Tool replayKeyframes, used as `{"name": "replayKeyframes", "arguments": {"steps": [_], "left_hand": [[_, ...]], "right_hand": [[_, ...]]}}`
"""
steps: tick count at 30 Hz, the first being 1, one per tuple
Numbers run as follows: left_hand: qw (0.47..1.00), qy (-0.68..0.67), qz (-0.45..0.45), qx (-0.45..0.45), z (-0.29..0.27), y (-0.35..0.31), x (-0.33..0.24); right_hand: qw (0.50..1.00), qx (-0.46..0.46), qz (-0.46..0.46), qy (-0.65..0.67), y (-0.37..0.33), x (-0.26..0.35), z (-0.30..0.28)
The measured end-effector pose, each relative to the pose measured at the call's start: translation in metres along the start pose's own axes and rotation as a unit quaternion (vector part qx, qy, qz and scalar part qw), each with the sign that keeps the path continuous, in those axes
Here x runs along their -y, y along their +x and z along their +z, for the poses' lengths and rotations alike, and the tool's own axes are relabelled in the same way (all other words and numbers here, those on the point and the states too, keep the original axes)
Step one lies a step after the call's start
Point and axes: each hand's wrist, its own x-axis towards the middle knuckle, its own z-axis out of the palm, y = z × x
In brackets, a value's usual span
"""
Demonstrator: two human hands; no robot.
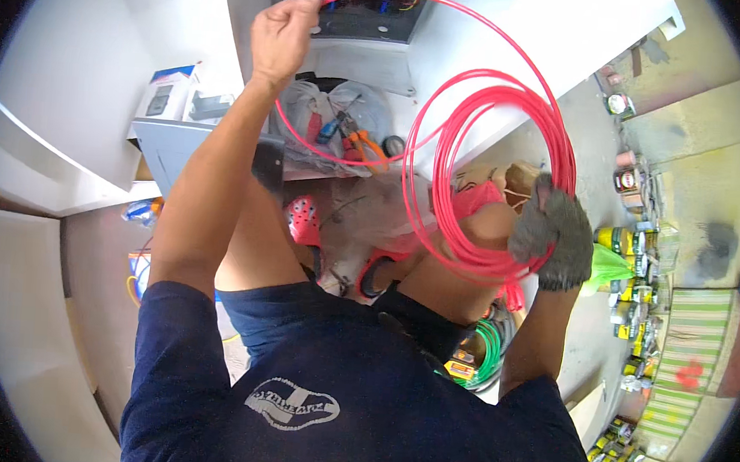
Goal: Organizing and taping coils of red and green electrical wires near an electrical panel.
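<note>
A coil of red electrical wire (451,164) hangs in front of me, its many turns bunched on the right. My right hand (556,237), in a dark grey work glove, is closed around the lower right side of the coil. Bare and raised at the upper left, my left hand (285,36) pinches the wire, from which one wide loop arcs over to the coil. Another stretch of that loop sags behind my left forearm. Beyond it, a clear plastic bag (357,110) holds hand tools, among them orange-handled pliers (365,148).
An open electrical panel (355,11) with wires is at the top, between white cabinet walls. A small box (167,95) stands on a grey panel at left. Green wire (487,355) lies coiled by my right leg. Several paint cans (626,318) line the right wall.
</note>
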Motion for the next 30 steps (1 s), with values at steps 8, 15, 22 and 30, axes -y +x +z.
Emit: {"name": "replayKeyframes", "arguments": {"steps": [8,15,22,30], "left_hand": [[0.942,-0.319,-0.014,0.108,-0.005,-0.034,-0.089],[0.924,-0.310,-0.162,0.156,0.009,-0.066,-0.155],[0.951,-0.254,-0.174,-0.014,-0.030,-0.042,-0.076],[0.878,-0.340,-0.334,-0.052,-0.066,-0.055,-0.077]], "right_hand": [[0.992,-0.047,-0.091,0.073,-0.032,-0.008,-0.011],[0.946,-0.032,-0.180,0.267,-0.028,-0.012,-0.050],[0.946,-0.020,-0.155,0.283,-0.033,-0.007,-0.081],[0.978,-0.026,-0.129,0.162,-0.044,0.008,-0.065]]}}
